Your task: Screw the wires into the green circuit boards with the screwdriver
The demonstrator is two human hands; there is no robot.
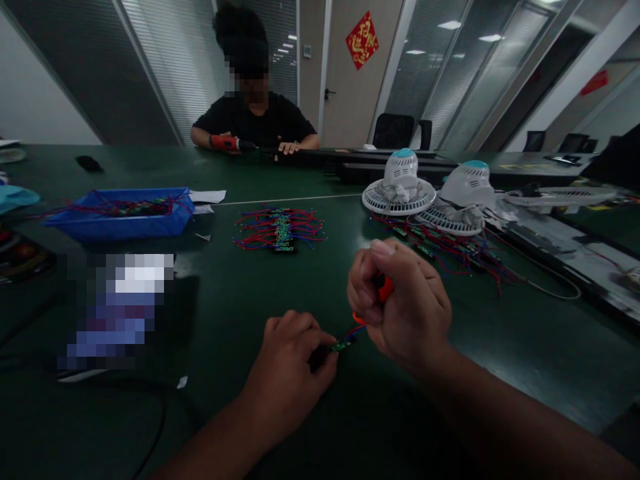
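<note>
Between the thumb and fingers of my left hand (295, 360) is a small green circuit board (342, 346), low over the dark green table. Red and blue wires (356, 330) run from the board toward my right hand (403, 303). That hand is closed around an orange-red tool (385, 288), most of it hidden by the fingers; its type cannot be made out. Beyond my hands, a row of green circuit boards (283, 230) with red and blue wires fanned to both sides lies on the table.
A blue tray (125, 223) of wired boards stands at left, behind a blurred device (120, 313). White fans (400, 190) and loose wired boards (460, 250) lie at right. Across the table, a person (255, 123) holds a red tool (225, 143).
</note>
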